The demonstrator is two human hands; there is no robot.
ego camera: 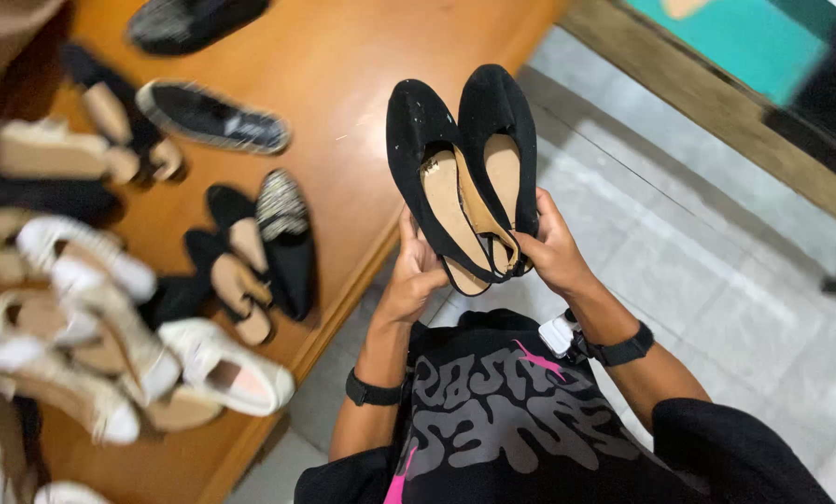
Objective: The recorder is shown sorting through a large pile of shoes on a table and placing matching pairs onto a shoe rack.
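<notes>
I hold a pair of black flat shoes (464, 168) with tan insoles, side by side, toes pointing away from me, above the floor. My left hand (416, 273) grips the heel end from below on the left. My right hand (553, 250) pinches the heel end on the right. Both wrists wear black bands.
A wooden platform (343, 84) on my left carries several shoes: black flats (250, 247), white and beige sandals (91, 317), a dark slip-on (214, 117). Pale tiled floor (716, 271) lies on the right, with a wooden frame (716, 103) at the top right.
</notes>
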